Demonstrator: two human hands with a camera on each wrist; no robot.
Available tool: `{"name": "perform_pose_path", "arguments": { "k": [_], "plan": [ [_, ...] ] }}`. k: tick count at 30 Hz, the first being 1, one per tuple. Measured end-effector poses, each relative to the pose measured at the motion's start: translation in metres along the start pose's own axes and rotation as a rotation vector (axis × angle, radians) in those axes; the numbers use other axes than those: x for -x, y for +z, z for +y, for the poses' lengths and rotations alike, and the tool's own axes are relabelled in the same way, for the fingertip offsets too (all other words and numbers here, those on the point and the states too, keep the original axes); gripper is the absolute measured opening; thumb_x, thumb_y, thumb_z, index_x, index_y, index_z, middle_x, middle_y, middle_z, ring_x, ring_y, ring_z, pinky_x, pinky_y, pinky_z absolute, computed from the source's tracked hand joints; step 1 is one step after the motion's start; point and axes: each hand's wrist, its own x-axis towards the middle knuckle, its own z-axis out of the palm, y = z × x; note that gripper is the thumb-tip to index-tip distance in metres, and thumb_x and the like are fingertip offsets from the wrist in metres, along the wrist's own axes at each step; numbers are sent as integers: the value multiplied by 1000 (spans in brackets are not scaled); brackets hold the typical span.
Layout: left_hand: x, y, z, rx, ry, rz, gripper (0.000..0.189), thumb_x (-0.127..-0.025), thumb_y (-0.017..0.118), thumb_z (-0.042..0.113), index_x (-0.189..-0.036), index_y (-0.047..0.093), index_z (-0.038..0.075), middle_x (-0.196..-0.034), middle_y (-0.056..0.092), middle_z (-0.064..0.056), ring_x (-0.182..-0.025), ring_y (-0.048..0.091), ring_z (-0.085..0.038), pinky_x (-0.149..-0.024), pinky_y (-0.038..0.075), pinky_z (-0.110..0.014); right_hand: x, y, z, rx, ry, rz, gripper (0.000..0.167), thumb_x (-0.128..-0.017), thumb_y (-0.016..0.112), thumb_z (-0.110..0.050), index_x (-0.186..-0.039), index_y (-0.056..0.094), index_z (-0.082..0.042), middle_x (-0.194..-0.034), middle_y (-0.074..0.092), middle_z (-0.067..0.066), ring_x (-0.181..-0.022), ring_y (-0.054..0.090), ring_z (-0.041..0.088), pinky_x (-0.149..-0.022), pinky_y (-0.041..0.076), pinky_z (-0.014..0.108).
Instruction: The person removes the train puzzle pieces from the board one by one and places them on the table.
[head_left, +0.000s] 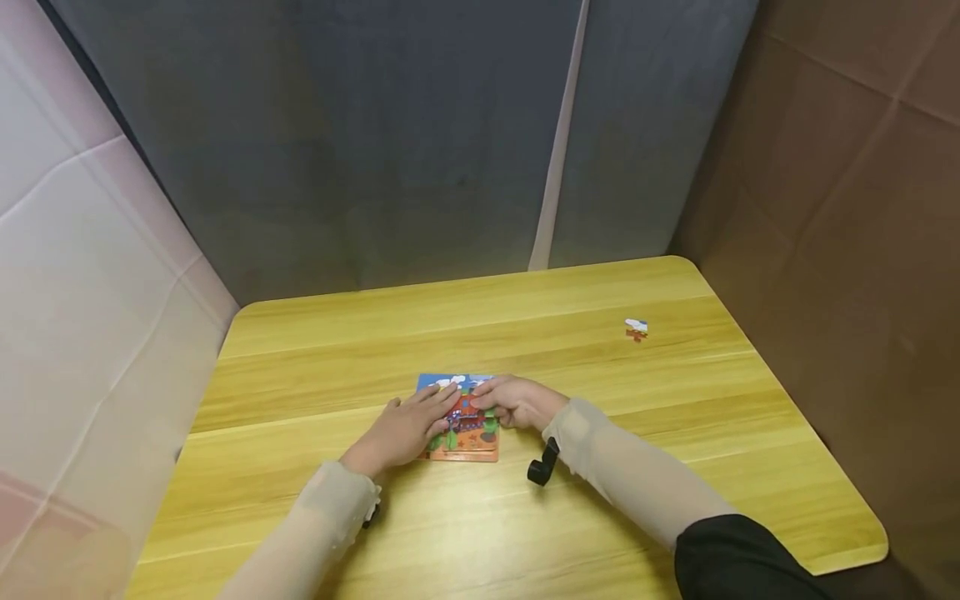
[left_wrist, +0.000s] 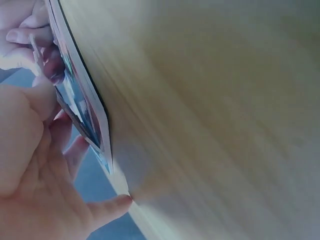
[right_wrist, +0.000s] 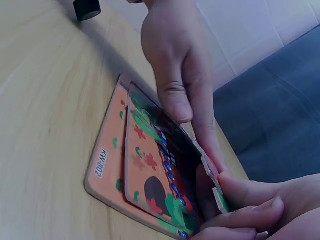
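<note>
A small jigsaw puzzle with a bright picture lies near the middle of the table. Its framed board carries an orange border marked KW-802. Several joined jigsaw pieces tilt up from the puzzle, with a dark gap below them. My left hand reaches over the puzzle's left side, its fingers on top of the raised pieces and its thumb at their near edge. From the right, my right hand pinches the raised edge, one finger tucked underneath. Hands cover much of the picture.
A few joined jigsaw pieces in white and orange-brown lie at the table's back right. The wooden table meets a dark grey curtain behind, with brown cloth on the right and pale cloth on the left.
</note>
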Motion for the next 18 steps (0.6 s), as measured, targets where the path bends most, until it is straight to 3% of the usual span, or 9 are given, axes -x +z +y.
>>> {"name": "perform_pose_path", "arguments": {
  "k": [9,13,18],
  "plan": [
    [-2,-2,0,-11,14,63,53,-109,45,39,-159,35,25,-165,29,3,-151,27,-29,-109,26,-73,-2,-2,-2,55,10,16,23,-95,69,-7,-117,66,-4,-80,71,2,-46,34,4,-46,28,18],
    [-9,0,2,23,24,142,50,-106,51,40,-152,49,19,-160,41,-3,-146,37,-31,-106,36,-68,0,0,-2,68,0,19,22,-94,70,-9,-115,67,-4,-80,70,2,-46,33,4,-47,28,19],
    [-17,4,4,32,39,256,44,-98,65,41,-133,66,14,-147,55,-8,-136,50,-33,-96,47,-65,2,0,0,61,-5,7,20,-94,69,-9,-114,67,-5,-81,70,2,-47,34,4,-48,29,18]
  ]
}}
